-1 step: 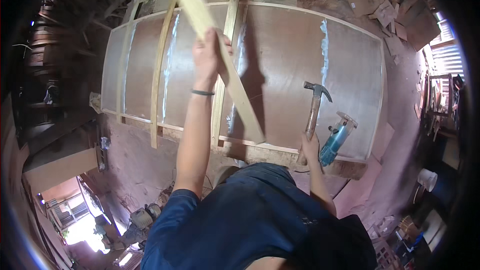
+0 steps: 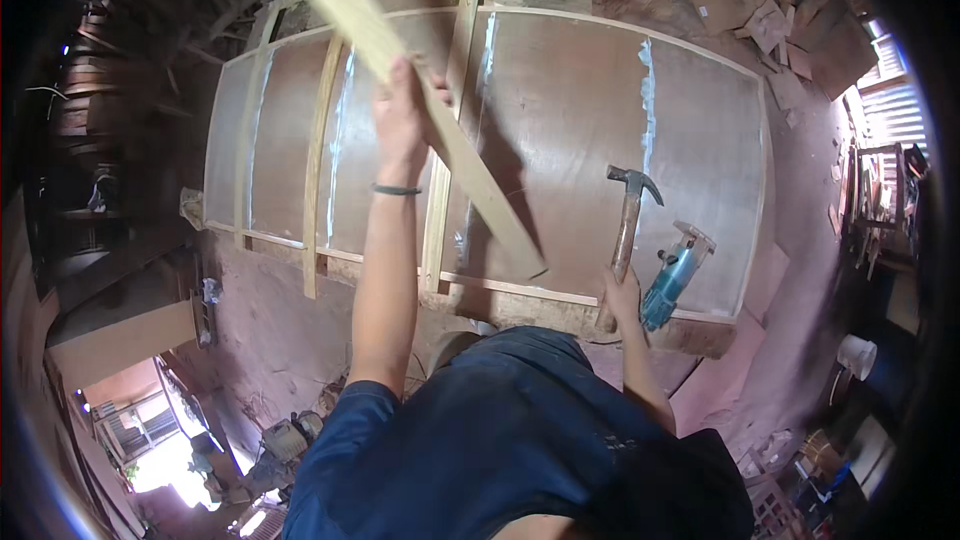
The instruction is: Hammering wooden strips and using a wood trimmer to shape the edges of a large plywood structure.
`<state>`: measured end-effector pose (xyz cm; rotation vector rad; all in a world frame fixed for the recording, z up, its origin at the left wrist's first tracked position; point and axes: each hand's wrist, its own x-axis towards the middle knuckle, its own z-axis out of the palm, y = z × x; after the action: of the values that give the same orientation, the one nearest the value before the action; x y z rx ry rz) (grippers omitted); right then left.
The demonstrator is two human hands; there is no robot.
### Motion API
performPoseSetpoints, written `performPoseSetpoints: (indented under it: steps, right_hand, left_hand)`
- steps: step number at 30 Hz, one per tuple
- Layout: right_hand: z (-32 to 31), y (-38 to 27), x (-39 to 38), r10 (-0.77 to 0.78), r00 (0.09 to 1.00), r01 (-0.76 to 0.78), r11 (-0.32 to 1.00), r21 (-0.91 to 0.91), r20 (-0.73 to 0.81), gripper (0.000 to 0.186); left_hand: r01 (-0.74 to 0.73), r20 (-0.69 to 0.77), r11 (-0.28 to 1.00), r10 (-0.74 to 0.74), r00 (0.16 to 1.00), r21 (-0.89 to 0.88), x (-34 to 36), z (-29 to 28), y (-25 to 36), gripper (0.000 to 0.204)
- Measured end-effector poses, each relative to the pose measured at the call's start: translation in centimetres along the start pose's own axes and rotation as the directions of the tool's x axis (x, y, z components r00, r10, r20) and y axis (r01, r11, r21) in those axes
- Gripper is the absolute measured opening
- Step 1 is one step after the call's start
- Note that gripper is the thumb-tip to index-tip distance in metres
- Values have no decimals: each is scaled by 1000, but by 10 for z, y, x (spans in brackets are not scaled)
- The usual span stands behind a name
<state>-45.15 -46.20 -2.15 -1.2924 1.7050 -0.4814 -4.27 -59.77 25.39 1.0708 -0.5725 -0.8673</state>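
- the panel (image 2: 570, 120) lies flat with a long side toward us, which, we judge, keeps most of its face within reach.
- above the panel's middle, our left hand (image 2: 402, 125) has its fingers wrapped around the board (image 2: 462, 155); we grip it well up from its near end, probably so that one hand can balance it.
- the board slants over the panel, near end toward the panel's near edge, far end running out of view past the far edge. the shadow (image 2: 512, 165) on the panel beside it suggests we hold it clear.
- at the panel's near edge, right of middle, our right hand (image 2: 621, 295) has its fingers closed on the handle of the hammer (image 2: 627, 225), head pointing away over the panel; held low like this, it seems kept out of the board's way.
- on the panel's near right part, just beside that hand, rests the teal power tool (image 2: 672, 285), perhaps left there to stay handy.
- three slats, one being the middle slat (image 2: 322, 140), cross the panel's left half, ends overhanging its near edge; they look spaced to follow the white streaks (image 2: 647, 90), possibly adhesive, on the panel.
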Motion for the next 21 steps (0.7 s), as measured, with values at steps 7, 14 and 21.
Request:
performPoseSetpoints:
  steps: [7, 14, 21]
  right_hand:
    - [-6, -79, -62, 264, 934, -349, 814, 464, 238, 14]
    - [20, -55, -114, 240, 955, -294, 850, 437, 176, 16]
    - [56, -68, -177, 398, 905, -419, 770, 481, 150, 16]
  left_hand:
    - [-76, -133, 997, 73, 988, -14, -71, -93, 32, 56]
    - [217, -279, 946, -281, 918, -241, -164, -169, -32, 51]
    - [209, -258, 837, -377, 889, -505, -184, -148, -74, 55]
